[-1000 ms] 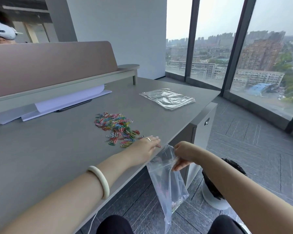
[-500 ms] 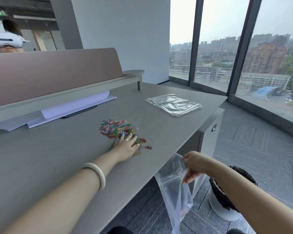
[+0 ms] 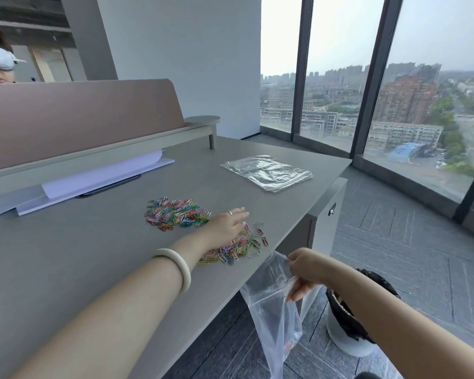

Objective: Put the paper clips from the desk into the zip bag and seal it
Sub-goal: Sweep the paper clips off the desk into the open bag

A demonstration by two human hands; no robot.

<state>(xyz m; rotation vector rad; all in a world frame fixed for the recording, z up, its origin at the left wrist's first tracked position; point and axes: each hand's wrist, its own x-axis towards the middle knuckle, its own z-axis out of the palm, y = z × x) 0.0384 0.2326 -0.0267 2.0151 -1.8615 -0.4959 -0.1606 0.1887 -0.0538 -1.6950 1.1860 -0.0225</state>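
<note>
Left hand (image 3: 226, 225) lies flat on the desk (image 3: 66, 263), fingers spread and gripping nothing, palm down over the near batch of clips (image 3: 238, 248), which sits close to the desk's front edge. A ring shows on one finger, a pale bangle (image 3: 175, 266) on the wrist. A second, larger pile of clips (image 3: 177, 213) sits further back, just left of the hand and apart from the near batch. Right hand (image 3: 303, 272) is below the desk edge, fingers pinched on the rim of the zip bag (image 3: 274, 318). The bag hangs down past the edge with its mouth pulled up against the edge, just under the near clips. Something coloured shows low inside the bag, but it is too blurred to identify. A stack of spare bags (image 3: 267, 173) lies flat on the far right of the desk, well apart from the clips. White sheets (image 3: 99, 179) are tucked under the shelf (image 3: 107, 154) at the back of the desk. A bin (image 3: 348, 324) with a dark liner stands on the floor right of the bag, partly hidden by the right forearm.
</note>
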